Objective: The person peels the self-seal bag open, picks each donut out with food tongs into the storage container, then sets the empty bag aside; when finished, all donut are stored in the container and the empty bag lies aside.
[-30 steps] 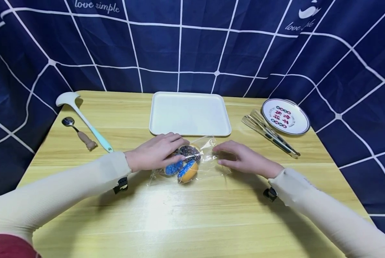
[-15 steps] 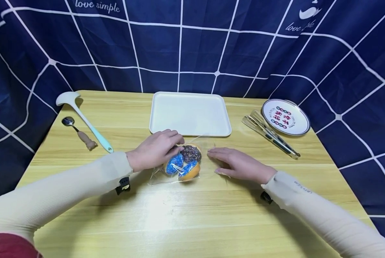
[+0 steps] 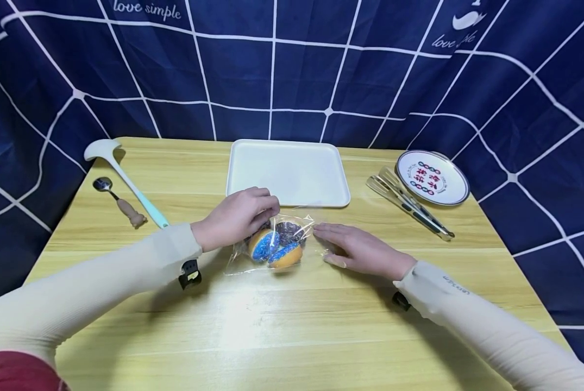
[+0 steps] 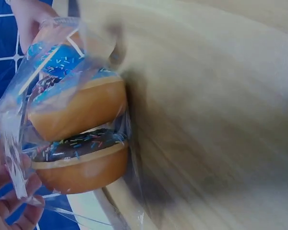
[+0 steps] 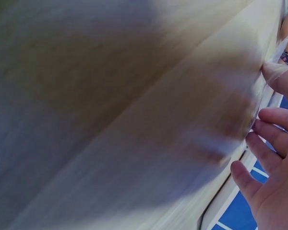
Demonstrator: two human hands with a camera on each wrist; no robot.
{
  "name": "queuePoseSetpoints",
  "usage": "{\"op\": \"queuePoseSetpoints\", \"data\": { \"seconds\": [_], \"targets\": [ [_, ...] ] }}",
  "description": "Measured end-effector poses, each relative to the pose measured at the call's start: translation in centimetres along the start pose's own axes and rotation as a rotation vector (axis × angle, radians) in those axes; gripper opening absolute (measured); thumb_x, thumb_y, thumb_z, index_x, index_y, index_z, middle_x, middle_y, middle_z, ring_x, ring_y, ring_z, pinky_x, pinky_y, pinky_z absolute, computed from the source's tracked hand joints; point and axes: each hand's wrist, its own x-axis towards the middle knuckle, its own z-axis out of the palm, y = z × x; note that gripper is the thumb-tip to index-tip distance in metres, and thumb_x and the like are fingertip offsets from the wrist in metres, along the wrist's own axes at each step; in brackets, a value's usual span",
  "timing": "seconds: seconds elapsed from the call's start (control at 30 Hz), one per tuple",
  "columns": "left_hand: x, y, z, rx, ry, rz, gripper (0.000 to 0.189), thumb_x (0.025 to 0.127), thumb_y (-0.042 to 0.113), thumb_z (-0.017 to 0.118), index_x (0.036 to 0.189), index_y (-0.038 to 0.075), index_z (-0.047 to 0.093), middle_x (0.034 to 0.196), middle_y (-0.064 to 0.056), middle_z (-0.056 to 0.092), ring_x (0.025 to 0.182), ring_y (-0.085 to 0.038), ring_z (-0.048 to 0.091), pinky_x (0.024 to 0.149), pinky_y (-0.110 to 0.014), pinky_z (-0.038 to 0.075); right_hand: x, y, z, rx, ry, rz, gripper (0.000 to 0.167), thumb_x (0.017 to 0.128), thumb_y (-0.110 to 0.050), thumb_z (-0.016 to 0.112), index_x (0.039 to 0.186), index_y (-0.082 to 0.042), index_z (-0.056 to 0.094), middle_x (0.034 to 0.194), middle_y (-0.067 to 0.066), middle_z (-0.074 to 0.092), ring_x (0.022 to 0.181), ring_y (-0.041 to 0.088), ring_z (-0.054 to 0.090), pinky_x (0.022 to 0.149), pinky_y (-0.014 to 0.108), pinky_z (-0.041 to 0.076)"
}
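A clear plastic bag (image 3: 307, 220) lies on the wooden table, with several doughnuts inside. Two in the head view have blue icing, one blue doughnut (image 3: 286, 256) leaning on its neighbour; a chocolate-iced doughnut (image 3: 289, 232) sits behind them. My left hand (image 3: 238, 217) pinches the bag's gathered film, as the left wrist view shows, with its fingertips (image 4: 29, 213) beside a chocolate doughnut (image 4: 81, 167) with coloured sprinkles. On the bag's other side, my right hand (image 3: 362, 252) rests with fingers fairly straight, thumb apart and fingertips at the film's edge.
Behind the bag lies a white tray (image 3: 288, 171). To the left are a ladle (image 3: 135, 187) with a mint handle and a small spoon (image 3: 125, 206). Metal tongs (image 3: 409, 203) and a printed plate (image 3: 433, 176) lie at right. A dark blue checked cloth hangs around.
My left hand has risen slightly from over the doughnuts and curled onto the film. My right hand has shifted a little left. The doughnuts have turned and shifted inside the bag.
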Motion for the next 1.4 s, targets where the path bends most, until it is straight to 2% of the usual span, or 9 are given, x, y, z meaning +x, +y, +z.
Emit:
{"op": "queuePoseSetpoints", "data": {
  "seconds": [0.2, 0.5, 0.67, 0.8, 0.9, 1.03, 1.23, 1.33, 1.4],
  "targets": [
    [0.1, -0.6, -0.5, -0.019, 0.010, 0.010, 0.009, 0.103, 0.009, 0.066, 0.106, 0.009, 0.074, 0.102, -0.003, 0.074, 0.097, -0.019, 0.069, 0.092, -0.037, 0.061, 0.3, 0.0, 0.3, -0.019, 0.018, 0.007, 0.062, 0.105, -0.035, 0.064, 0.156, -0.005, 0.047, 0.164, 0.014, 0.045, 0.153, 0.035, 0.043, 0.126, 0.053, 0.035],
    [0.1, -1.1, -1.0, -0.073, -0.012, 0.002, 0.010, 0.104, 0.010, 0.065, 0.106, 0.009, 0.074, 0.102, -0.003, 0.074, 0.095, -0.017, 0.070, 0.090, -0.035, 0.061, 0.8, -0.2, -0.2, -0.006, 0.053, 0.012, 0.059, 0.104, -0.035, 0.066, 0.154, -0.006, 0.051, 0.160, 0.014, 0.051, 0.150, 0.035, 0.048, 0.125, 0.053, 0.038],
    [-0.2, -1.3, -1.1, -0.094, -0.014, -0.004, 0.010, 0.104, 0.009, 0.065, 0.106, 0.009, 0.075, 0.101, -0.003, 0.073, 0.094, -0.016, 0.070, 0.088, -0.034, 0.061, 0.6, 0.2, -0.8, 0.097, 0.164, 0.012, 0.049, 0.102, -0.024, 0.069, 0.147, -0.007, 0.058, 0.152, 0.012, 0.060, 0.142, 0.033, 0.056, 0.120, 0.052, 0.044],
    [-0.1, -1.3, -0.8, -0.093, -0.024, 0.005, 0.011, 0.104, 0.009, 0.064, 0.107, 0.009, 0.074, 0.103, -0.003, 0.073, 0.095, -0.015, 0.070, 0.089, -0.034, 0.061, -0.3, 1.6, -1.2, 0.181, 0.326, 0.008, 0.035, 0.100, -0.011, 0.070, 0.134, -0.003, 0.067, 0.140, 0.014, 0.068, 0.131, 0.034, 0.063, 0.112, 0.054, 0.050],
    [0.1, -1.3, -0.6, -0.084, -0.039, 0.017, 0.013, 0.105, 0.011, 0.062, 0.109, 0.010, 0.074, 0.105, -0.003, 0.073, 0.096, -0.015, 0.070, 0.090, -0.033, 0.061, -1.4, 3.5, -1.7, 0.166, 0.435, 0.086, 0.031, 0.099, -0.008, 0.071, 0.129, -0.001, 0.068, 0.135, 0.017, 0.069, 0.126, 0.037, 0.064, 0.106, 0.057, 0.053],
    [0.2, -1.1, -0.5, -0.080, -0.039, 0.017, 0.013, 0.105, 0.010, 0.063, 0.110, 0.010, 0.074, 0.106, -0.003, 0.073, 0.097, -0.015, 0.070, 0.090, -0.033, 0.061, -3.2, 7.0, -2.8, 0.063, 0.495, 0.266, 0.035, 0.102, -0.012, 0.067, 0.132, 0.003, 0.063, 0.135, 0.025, 0.066, 0.127, 0.044, 0.060, 0.109, 0.063, 0.047],
    [0.2, -1.2, -0.6, -0.088, -0.051, 0.011, 0.013, 0.105, 0.009, 0.062, 0.110, 0.010, 0.075, 0.105, -0.003, 0.073, 0.096, -0.015, 0.069, 0.090, -0.033, 0.061, -5.8, 11.8, -3.3, -0.069, 0.485, 0.473, 0.040, 0.103, -0.014, 0.062, 0.135, 0.009, 0.056, 0.130, 0.034, 0.060, 0.123, 0.052, 0.053, 0.105, 0.068, 0.042],
    [0.2, -1.2, -0.5, -0.088, -0.054, 0.014, 0.013, 0.105, 0.009, 0.063, 0.110, 0.009, 0.075, 0.105, -0.003, 0.073, 0.096, -0.015, 0.069, 0.090, -0.033, 0.061, -6.6, 13.3, -3.1, -0.076, 0.457, 0.524, 0.043, 0.104, -0.016, 0.060, 0.137, 0.011, 0.052, 0.127, 0.035, 0.058, 0.119, 0.052, 0.054, 0.099, 0.069, 0.043],
    [0.2, -1.3, -0.5, -0.085, -0.055, 0.013, 0.013, 0.105, 0.009, 0.063, 0.109, 0.009, 0.074, 0.104, -0.003, 0.073, 0.096, -0.016, 0.069, 0.090, -0.033, 0.061, -6.7, 13.9, -3.1, -0.064, 0.447, 0.534, 0.043, 0.104, -0.016, 0.060, 0.136, 0.012, 0.051, 0.119, 0.034, 0.059, 0.108, 0.049, 0.056, 0.090, 0.066, 0.046]
  ]
}}
